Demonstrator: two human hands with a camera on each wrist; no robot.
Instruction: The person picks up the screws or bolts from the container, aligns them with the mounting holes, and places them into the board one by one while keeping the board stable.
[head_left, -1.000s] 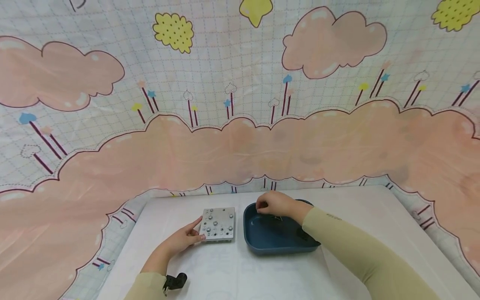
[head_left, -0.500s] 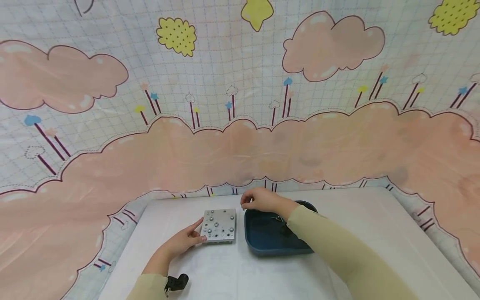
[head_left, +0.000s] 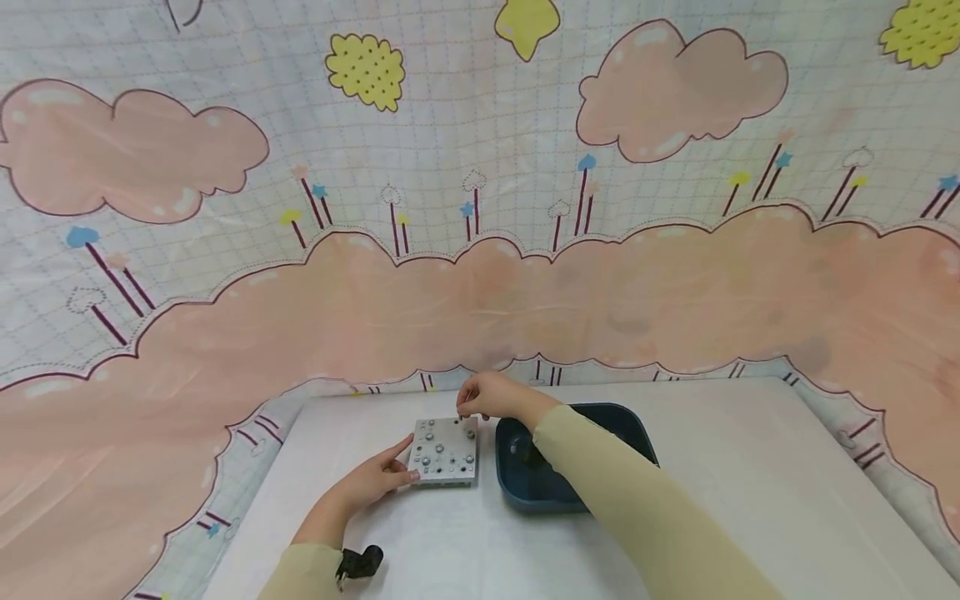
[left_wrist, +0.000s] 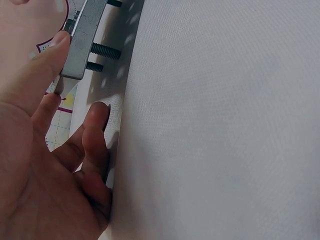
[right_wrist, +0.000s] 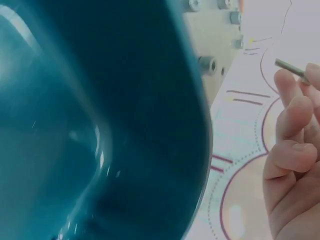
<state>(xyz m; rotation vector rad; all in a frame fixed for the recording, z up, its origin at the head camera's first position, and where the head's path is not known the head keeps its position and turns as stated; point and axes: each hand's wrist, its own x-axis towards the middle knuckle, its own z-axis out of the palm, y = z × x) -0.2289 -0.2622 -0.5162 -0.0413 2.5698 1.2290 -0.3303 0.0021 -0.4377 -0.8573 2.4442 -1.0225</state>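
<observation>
Fingers of the right hand [head_left: 486, 396] pinch a thin grey metal screw [right_wrist: 291, 68] over the far right corner of the square grey metal plate [head_left: 446, 451], near the white tabletop's [head_left: 750, 467] far edge; beside it, a dark blue plastic tray [head_left: 633, 429].

Left wrist view: the left hand's [left_wrist: 45, 165] thumb [left_wrist: 47, 65] presses the plate's edge, fingers relaxed.

Right wrist view: the screw sits at the fingertips; a light pinch could drop it, I judge.

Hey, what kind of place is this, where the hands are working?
Probably a staged tabletop workstation, not a home room: a cartoon cloud backdrop curtains a white table, where a metal plate studded with screws sits beside a dark blue tray.
</observation>
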